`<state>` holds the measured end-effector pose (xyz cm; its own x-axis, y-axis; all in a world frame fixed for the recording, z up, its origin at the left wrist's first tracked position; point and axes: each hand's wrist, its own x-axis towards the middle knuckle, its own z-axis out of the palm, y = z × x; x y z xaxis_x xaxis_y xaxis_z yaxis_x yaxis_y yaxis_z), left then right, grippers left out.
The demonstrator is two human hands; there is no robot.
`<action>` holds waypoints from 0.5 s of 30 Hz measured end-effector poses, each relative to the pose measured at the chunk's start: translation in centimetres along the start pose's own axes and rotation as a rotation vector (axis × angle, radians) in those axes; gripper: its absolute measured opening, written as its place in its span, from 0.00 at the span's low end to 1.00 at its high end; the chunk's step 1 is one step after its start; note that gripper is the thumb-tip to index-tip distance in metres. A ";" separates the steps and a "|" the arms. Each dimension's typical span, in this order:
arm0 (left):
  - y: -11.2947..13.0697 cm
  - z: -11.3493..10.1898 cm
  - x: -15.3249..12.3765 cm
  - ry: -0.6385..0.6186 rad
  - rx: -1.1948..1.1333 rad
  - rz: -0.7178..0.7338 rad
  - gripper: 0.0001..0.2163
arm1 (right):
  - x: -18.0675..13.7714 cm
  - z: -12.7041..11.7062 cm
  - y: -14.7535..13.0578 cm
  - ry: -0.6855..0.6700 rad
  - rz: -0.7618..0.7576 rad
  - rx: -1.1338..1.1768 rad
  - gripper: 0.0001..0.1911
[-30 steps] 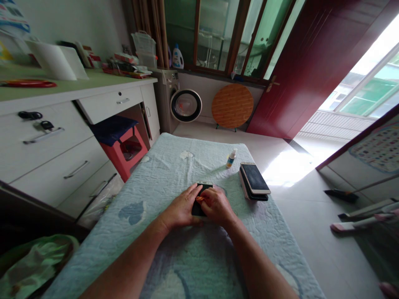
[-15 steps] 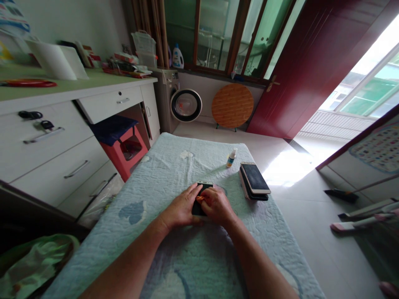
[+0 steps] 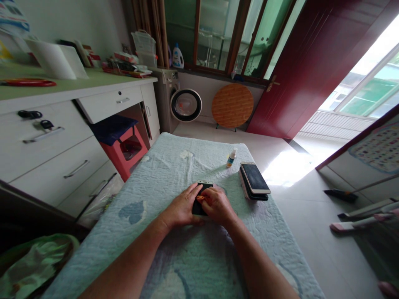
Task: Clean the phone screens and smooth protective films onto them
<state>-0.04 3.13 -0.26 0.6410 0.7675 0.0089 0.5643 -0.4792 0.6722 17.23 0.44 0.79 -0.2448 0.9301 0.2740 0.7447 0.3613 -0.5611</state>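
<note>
A phone (image 3: 202, 187) with a dark screen lies flat on the pale green quilted cover (image 3: 174, 174) of a table. My left hand (image 3: 182, 207) rests along the phone's left edge, fingers together, holding it down. My right hand (image 3: 217, 204) is closed and pinches a small orange thing (image 3: 200, 199) against the screen. Most of the phone is hidden under both hands.
A stack of phones (image 3: 254, 180) lies to the right near the table's edge, with a small spray bottle (image 3: 231, 158) behind it. White drawers (image 3: 62, 137) and a red stool (image 3: 124, 143) stand at the left. A washing machine (image 3: 179, 101) and a round board (image 3: 232, 106) are at the far wall.
</note>
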 end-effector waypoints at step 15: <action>0.1 0.0 0.0 -0.011 -0.006 -0.023 0.53 | -0.2 -0.2 0.0 -0.043 0.006 0.059 0.06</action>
<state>-0.03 3.13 -0.20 0.6336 0.7735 -0.0142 0.5759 -0.4594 0.6763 17.34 0.21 0.87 -0.2682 0.9337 0.2372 0.7087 0.3580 -0.6079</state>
